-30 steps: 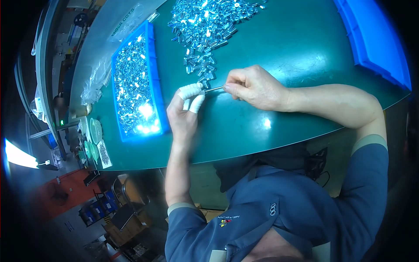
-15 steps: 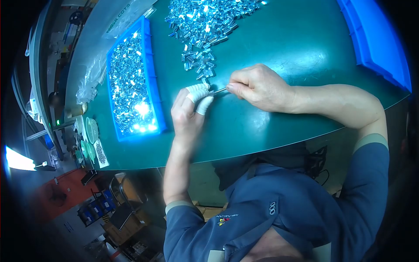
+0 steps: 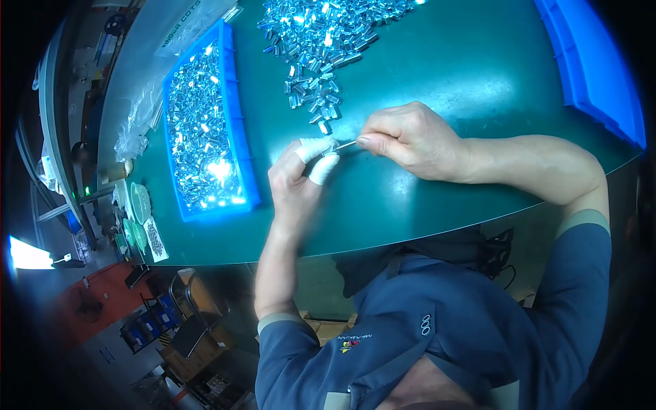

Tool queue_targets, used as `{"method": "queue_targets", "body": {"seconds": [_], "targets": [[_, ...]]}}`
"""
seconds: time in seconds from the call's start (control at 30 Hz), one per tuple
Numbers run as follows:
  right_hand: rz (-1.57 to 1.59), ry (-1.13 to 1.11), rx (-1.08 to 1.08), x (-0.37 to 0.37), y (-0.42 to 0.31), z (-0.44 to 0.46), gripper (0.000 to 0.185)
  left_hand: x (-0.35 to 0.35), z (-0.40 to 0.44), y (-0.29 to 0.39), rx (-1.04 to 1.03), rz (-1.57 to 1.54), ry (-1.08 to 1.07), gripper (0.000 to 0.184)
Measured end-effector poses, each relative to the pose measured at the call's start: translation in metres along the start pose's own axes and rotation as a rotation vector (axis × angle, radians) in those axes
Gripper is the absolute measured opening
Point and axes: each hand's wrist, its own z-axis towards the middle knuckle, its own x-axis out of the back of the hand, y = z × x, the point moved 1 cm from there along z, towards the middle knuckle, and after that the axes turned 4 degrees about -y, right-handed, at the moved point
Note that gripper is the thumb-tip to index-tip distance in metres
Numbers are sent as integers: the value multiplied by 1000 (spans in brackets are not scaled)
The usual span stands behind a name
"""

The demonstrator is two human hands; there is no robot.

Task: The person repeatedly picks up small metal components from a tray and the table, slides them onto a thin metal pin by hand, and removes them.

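Observation:
My left hand (image 3: 297, 174), with white coverings on its fingers, pinches a small shiny metal piece (image 3: 333, 147) between thumb and forefinger. My right hand (image 3: 413, 142) is closed on a thin metal rod (image 3: 348, 145), whose far end meets the small piece; whether it sits inside the piece is too small to tell. Just beyond my left fingers, a trail of loose metal pieces (image 3: 316, 96) runs up to a large pile (image 3: 321, 31) on the green table (image 3: 437, 82).
Left of my left hand stands a blue tray (image 3: 236, 130) full of metal pieces. Another blue tray (image 3: 594, 68) lies at the far right. Plastic bags (image 3: 133, 130) and green dishes (image 3: 139, 203) line the table's left side. The table's curved edge (image 3: 383, 243) runs before my body.
My left hand has shifted slightly right with its piece. The right hand has also moved a little right with the rod. The left tray appears slightly further left in view.

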Motion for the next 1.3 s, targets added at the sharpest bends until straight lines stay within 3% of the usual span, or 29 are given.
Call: {"method": "queue_targets", "body": {"seconds": [0.1,0.2,0.33,0.4,0.63,0.77,0.87,0.9,1.0,1.1,1.2,1.3], "targets": [[24,-130,-62,0,-4,-2,27,-5,2,6,-63,-9,-8,24],[82,-96,-45,-4,-3,-2,38,-10,4,8,-135,13,-13,24],[138,-37,-79,-12,-6,1,40,-15,3,9,-153,60,32,23],[125,-135,-160,-10,-4,5,36,-15,4,7,-133,94,38,22],[322,-140,-268,-5,-8,0,41,-6,0,12,-197,169,102,19],[477,-75,-352,3,-4,-1,45,35,-1,6,-114,436,187,18],[466,-94,-348,2,-6,-1,46,94,17,-22,-39,633,388,17],[436,-101,-327,1,-7,0,46,113,27,-24,119,608,444,19],[496,-79,-364,3,-4,-1,45,139,43,-22,-3,889,536,26],[494,-8,-342,-1,-5,-2,43,94,45,-13,-121,581,314,26],[504,-20,-333,-2,-4,-1,44,48,46,-17,-55,590,66,39],[482,-17,-324,-1,-3,-2,43,32,45,-25,-38,586,30,37]]}}
